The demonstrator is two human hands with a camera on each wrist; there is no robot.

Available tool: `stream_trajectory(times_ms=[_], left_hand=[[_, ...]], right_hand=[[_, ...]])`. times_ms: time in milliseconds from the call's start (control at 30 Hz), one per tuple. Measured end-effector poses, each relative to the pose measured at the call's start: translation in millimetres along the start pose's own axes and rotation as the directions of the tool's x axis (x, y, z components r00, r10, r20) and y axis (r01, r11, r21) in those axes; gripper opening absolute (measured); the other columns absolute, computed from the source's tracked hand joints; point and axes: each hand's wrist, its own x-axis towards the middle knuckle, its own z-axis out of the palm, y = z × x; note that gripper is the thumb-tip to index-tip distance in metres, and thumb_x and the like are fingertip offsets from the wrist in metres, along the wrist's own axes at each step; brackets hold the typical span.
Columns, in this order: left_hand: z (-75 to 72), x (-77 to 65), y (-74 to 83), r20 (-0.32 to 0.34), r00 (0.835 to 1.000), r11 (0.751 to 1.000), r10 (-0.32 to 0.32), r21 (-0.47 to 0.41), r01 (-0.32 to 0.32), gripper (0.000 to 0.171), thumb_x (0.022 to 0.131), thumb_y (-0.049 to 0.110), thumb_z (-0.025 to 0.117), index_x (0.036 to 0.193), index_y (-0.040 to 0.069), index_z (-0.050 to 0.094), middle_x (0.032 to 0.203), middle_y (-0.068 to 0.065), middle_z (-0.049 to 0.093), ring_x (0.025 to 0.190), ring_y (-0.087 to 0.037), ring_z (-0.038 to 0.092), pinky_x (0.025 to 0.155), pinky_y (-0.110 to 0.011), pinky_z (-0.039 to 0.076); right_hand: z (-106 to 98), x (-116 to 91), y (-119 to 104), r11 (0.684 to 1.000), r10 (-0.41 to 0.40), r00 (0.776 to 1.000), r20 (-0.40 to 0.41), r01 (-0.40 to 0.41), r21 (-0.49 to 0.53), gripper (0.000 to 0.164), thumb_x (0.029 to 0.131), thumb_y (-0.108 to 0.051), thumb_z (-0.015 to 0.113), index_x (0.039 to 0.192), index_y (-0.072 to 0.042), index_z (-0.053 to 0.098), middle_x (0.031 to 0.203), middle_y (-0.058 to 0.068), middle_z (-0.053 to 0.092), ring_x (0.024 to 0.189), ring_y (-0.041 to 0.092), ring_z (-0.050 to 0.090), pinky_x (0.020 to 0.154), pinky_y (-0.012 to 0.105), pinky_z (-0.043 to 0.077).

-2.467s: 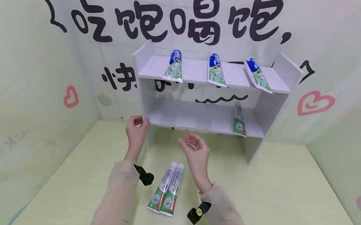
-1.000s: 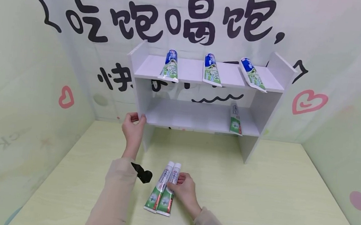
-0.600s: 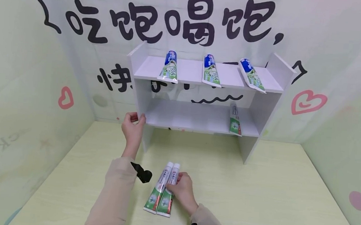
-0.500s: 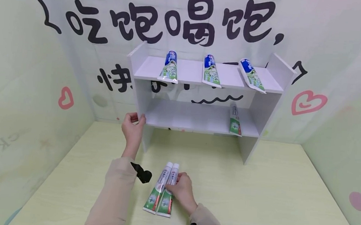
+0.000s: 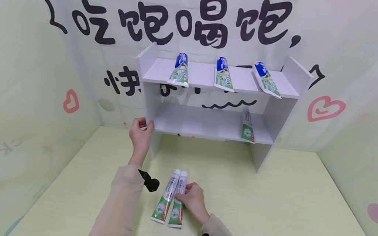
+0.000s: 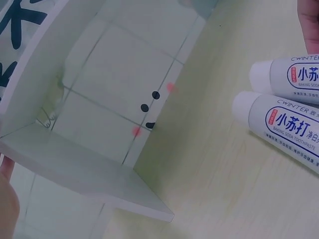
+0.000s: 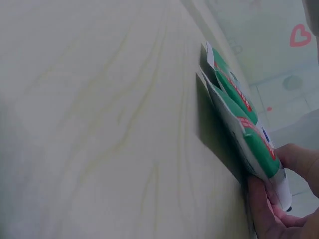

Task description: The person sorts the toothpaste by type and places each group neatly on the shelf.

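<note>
My left hand [image 5: 140, 136] pinches the left side panel of the white two-tier shelf [image 5: 195, 123], level with the lower board. On the table in front, my right hand [image 5: 196, 201] grips a green-and-white toothpaste tube [image 5: 176, 214] by its right side, thumb on top. A matching toothpaste tube [image 5: 162, 206] lies just to its left, and their caps sit side by side. From the right wrist view, the fingers [image 7: 261, 204] reach under the held tube [image 7: 251, 137], and its flat end tilts above the table. Both white caps point toward the shelf.
Three blue-and-green toothpaste tubes [image 5: 224, 74] are spread along the top board. Another green-and-white tube [image 5: 248, 126] lies at the right of the lower board. The shelf stands on a pale wooden table [image 5: 288, 207] against a wall with black lettering [image 5: 213, 20].
My right hand has come down from near the lower board and taken hold of the right tube. The flat ends of the two tubes have moved slightly apart. The left hand stays at the panel.
</note>
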Motion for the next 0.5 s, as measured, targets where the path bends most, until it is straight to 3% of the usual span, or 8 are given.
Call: stream_trajectory(times_ms=[267,500], left_hand=[[1.5,0.2,0.1,0.016,1.000,1.000,-0.005,0.009,0.005,0.029,0.082,0.015,0.062,0.103,-0.004,0.054,0.097,-0.015,0.058,0.087,-0.015,0.054,0.075,-0.018,0.053],[0.1,0.3,0.6,0.022,1.000,1.000,-0.016,0.013,0.015,0.029,0.083,0.015,0.062,0.105,-0.003,0.053,0.099,-0.015,0.058,0.089,-0.016,0.053,0.079,-0.024,0.053]], right_hand=[[-19,-1,-3,0.997,0.031,1.000,0.002,-0.031,0.067,0.047,0.067,-0.006,0.075,0.106,0.009,0.053,0.087,0.015,0.062,0.067,0.015,0.059,0.058,0.025,0.054],[-47,-1,-25,0.993,0.005,0.999,-0.044,0.001,0.122,0.050,0.070,-0.008,0.074,0.113,0.007,0.052,0.093,0.016,0.059,0.066,0.016,0.058,0.056,0.025,0.054]])
